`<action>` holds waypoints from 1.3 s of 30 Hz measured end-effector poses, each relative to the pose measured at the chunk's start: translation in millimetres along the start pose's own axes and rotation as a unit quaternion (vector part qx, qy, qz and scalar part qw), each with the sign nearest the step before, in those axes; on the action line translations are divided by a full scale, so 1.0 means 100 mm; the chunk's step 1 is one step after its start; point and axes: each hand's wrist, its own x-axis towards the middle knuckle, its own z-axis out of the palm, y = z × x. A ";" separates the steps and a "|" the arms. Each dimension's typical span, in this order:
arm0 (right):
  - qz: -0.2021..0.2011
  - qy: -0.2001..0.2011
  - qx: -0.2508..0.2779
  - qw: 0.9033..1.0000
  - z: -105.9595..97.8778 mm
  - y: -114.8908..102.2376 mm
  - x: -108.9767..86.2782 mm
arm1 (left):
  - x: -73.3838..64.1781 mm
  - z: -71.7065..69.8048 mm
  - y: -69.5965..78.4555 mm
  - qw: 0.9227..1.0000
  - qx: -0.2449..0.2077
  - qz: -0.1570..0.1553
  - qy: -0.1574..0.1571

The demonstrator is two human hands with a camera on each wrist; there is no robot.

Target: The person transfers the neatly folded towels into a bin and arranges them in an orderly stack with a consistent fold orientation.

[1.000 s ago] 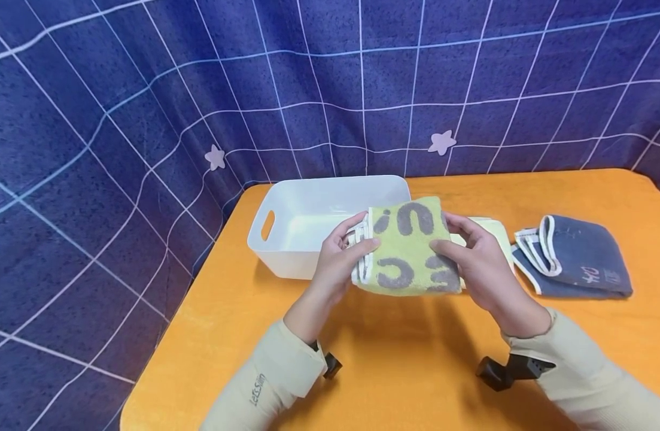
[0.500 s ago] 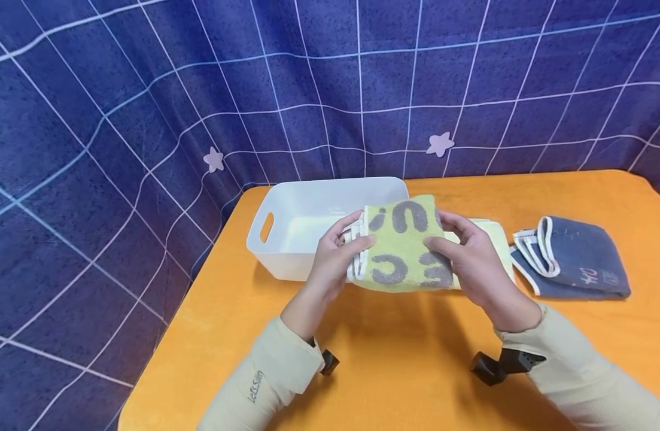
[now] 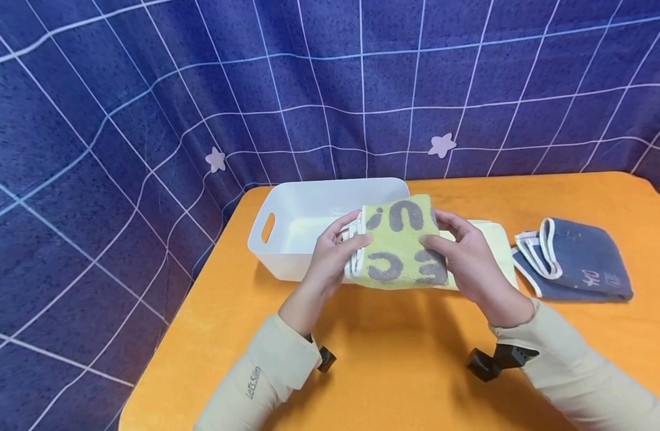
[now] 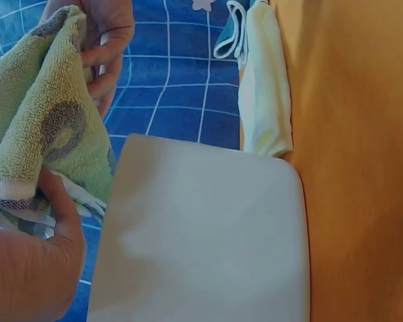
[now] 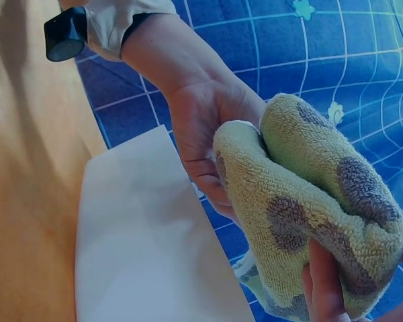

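At frame centre, the left hand [image 3: 327,254] and right hand [image 3: 474,257] pinch the folded towel [image 3: 397,242]. Support both sides evenly, edges aligned.

An orange table [image 3: 394,377] against blue, grid-patterned drapery [image 3: 319,78] suggests an indoor spot, its exact kind unclear.

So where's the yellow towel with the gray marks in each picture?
Head: the marked towel is just right of the middle, held by the left hand and right hand.
Left wrist: the marked towel is at the left edge.
Right wrist: the marked towel is toward the lower right.
Shared landmark: the white bin, partly hidden by the towel in the head view.
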 end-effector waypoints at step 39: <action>0.000 -0.003 -0.011 1.000 0.05 -0.03 0.16 | 0.20 -0.06 0.10 0.999 0.037 0.004 0.020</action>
